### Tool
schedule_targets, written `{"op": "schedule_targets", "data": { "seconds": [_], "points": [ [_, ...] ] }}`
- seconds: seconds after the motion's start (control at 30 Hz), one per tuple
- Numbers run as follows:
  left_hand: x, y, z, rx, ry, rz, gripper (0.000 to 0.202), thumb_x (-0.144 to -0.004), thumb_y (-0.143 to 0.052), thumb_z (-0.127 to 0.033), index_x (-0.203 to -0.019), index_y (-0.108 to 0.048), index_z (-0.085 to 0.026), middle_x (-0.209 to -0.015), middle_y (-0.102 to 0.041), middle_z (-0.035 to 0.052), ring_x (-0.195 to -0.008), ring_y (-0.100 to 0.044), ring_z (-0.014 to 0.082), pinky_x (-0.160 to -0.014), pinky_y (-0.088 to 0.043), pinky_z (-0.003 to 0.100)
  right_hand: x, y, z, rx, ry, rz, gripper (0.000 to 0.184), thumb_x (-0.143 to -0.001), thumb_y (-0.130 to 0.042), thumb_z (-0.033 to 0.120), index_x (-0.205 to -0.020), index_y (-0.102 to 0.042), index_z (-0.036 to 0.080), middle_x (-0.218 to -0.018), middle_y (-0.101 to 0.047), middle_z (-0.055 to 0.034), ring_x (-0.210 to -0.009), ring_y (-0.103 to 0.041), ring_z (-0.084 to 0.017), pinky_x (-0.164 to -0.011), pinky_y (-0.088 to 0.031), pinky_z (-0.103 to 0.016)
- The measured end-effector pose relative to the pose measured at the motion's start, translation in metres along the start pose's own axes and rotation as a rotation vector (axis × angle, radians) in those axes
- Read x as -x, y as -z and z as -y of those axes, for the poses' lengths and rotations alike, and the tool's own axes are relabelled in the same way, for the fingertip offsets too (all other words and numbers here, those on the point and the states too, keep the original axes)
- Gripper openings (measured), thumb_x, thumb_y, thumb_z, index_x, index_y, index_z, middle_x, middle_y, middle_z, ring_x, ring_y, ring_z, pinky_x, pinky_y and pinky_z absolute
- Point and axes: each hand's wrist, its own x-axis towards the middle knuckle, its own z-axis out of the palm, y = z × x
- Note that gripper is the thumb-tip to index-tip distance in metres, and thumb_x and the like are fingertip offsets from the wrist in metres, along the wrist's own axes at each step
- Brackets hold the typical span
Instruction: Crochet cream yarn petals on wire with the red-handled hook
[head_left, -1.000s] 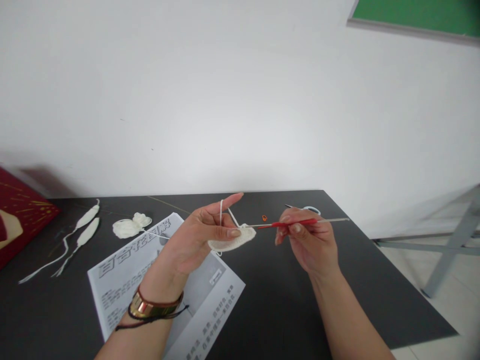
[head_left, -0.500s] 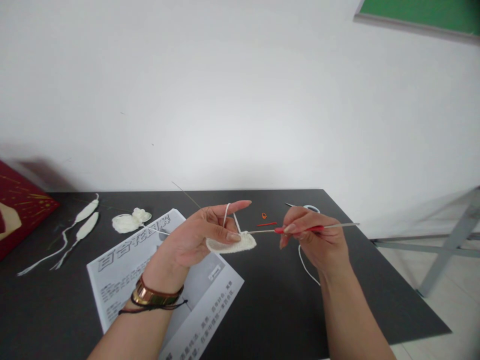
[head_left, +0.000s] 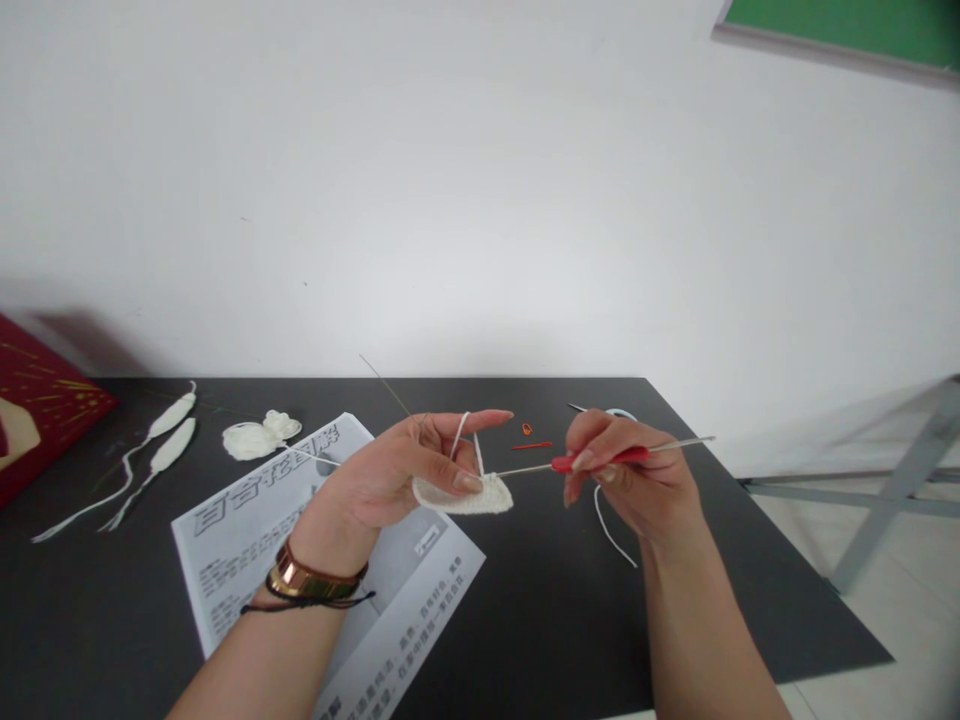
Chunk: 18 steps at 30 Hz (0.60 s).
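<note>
My left hand [head_left: 397, 475] pinches a small cream crochet piece [head_left: 466, 496] between thumb and middle finger. White yarn [head_left: 459, 433] loops over its outstretched index finger. My right hand [head_left: 630, 475] grips a crochet hook [head_left: 600, 460] with a red handle and a metal shaft. The hook's tip touches the top edge of the crochet piece. Both hands hover above a black table [head_left: 540, 580].
A printed instruction sheet [head_left: 247, 530] lies under my left wrist. Two white crocheted petals with tails [head_left: 161, 440] and a cream yarn bundle [head_left: 259, 437] lie at the left. A red box [head_left: 37, 400] stands far left. Small orange marker [head_left: 527, 429], red needle [head_left: 532, 446], scissors handle [head_left: 619, 413] behind the hands.
Both hands sank slightly and the right hand shifted a little right, drawing the hook back. A loose white yarn end now shows below my right hand.
</note>
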Motion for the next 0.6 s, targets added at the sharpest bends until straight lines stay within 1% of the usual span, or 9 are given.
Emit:
{"op": "schedule_targets", "data": {
  "seconds": [0.13,0.23,0.33,0.47,0.6],
  "points": [
    [-0.0019,0.002,0.0007,0.013,0.05,0.062,0.057,-0.058,-0.067,-0.001,-0.112,-0.066,-0.019,-0.054,-0.057,-0.003,-0.045,-0.046,0.006,-0.044,-0.029,0.019,0.0011,0.0032,0.0003,-0.011,0.007,0.051,0.008,-0.079,-0.066,0.023,-0.083,-0.072,0.019,-0.08,-0.058,-0.0041,-0.057,-0.064,-0.015,-0.044,-0.056,-0.027],
    [-0.0032,0.0037,0.0019,0.014,0.056,0.089,0.058,-0.058,-0.067,-0.001,-0.113,-0.065,-0.019,-0.055,-0.058,-0.0029,-0.047,-0.048,0.0067,-0.045,-0.03,0.019,0.001,0.0053,0.0009,-0.013,-0.004,0.088,0.008,-0.079,-0.066,0.022,-0.084,-0.071,0.019,-0.081,-0.057,-0.004,-0.058,-0.063,-0.014,-0.045,-0.057,-0.026],
    [-0.0033,0.0043,0.0029,0.017,0.064,0.11,0.057,-0.059,-0.066,0.0,-0.114,-0.065,-0.018,-0.056,-0.057,-0.0028,-0.046,-0.046,0.006,-0.045,-0.029,0.019,0.0013,0.0065,0.0011,-0.012,-0.004,0.103,0.009,-0.08,-0.065,0.022,-0.085,-0.071,0.019,-0.082,-0.057,-0.004,-0.059,-0.063,-0.014,-0.045,-0.057,-0.026],
    [-0.0029,0.0033,0.0031,0.032,0.077,0.101,0.057,-0.059,-0.065,0.0,-0.113,-0.065,-0.018,-0.056,-0.056,-0.0034,-0.045,-0.044,0.0041,-0.044,-0.027,0.018,0.0025,0.0065,0.0009,-0.011,-0.003,0.089,0.009,-0.08,-0.064,0.02,-0.086,-0.07,0.019,-0.083,-0.057,-0.0044,-0.059,-0.064,-0.014,-0.045,-0.057,-0.026],
    [-0.0036,0.0028,0.003,0.034,0.091,0.08,0.058,-0.059,-0.065,0.0,-0.114,-0.064,-0.018,-0.054,-0.055,-0.004,-0.044,-0.044,0.0042,-0.043,-0.028,0.018,0.0031,0.0038,0.0024,-0.022,-0.024,0.072,0.01,-0.08,-0.062,0.015,-0.087,-0.069,0.017,-0.086,-0.057,-0.005,-0.062,-0.064,-0.014,-0.047,-0.057,-0.025]
  ]
}}
